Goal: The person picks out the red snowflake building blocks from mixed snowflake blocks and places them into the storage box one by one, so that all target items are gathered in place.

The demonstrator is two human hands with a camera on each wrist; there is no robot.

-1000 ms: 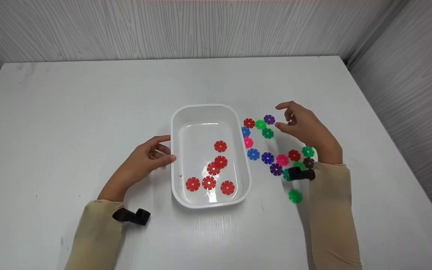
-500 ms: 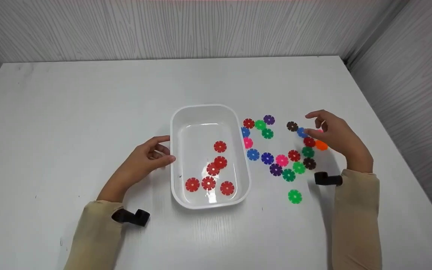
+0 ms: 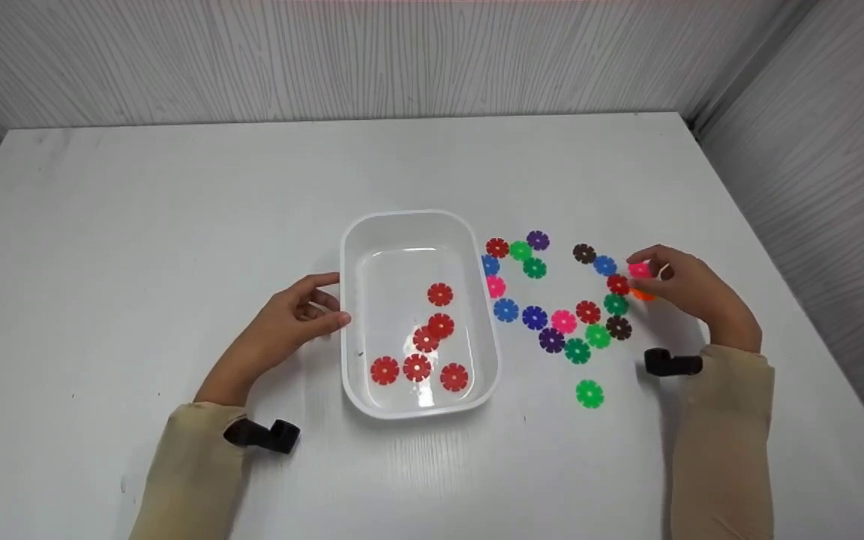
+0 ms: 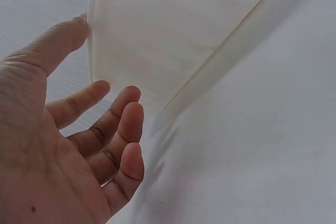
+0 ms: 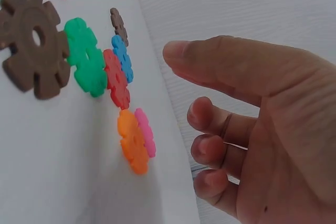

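A white tray [image 3: 421, 409] holds several red flower-shaped discs [image 3: 454, 376]. My left hand [image 3: 282, 322] is at the tray's left side, its thumb and index fingertip touching the rim, the other fingers loosely bent outside the wall. In the left wrist view the tray wall [image 4: 157, 35] rises beside the fingertips. My right hand [image 3: 691, 289] hovers with thumb and index apart over a pink disc [image 3: 639, 269] and an orange disc [image 3: 643, 295], partly hiding both. Nothing is between its fingers in the right wrist view, where the orange disc [image 5: 133, 141] lies below the fingertips. A red disc [image 3: 617, 285] is beside them.
Several coloured discs lie along the tray's right side, among them a brown disc [image 3: 584, 253], a blue disc [image 3: 604, 265] and a purple disc [image 3: 538, 240]. A lone green disc [image 3: 589, 394] lies nearer the front. A grained wall [image 3: 432, 60] borders the table's back edge.
My right hand has moved right and toward the front, from beside the purple disc to the orange and pink discs. The discs it covered now show. My left hand and the tray have stayed put.
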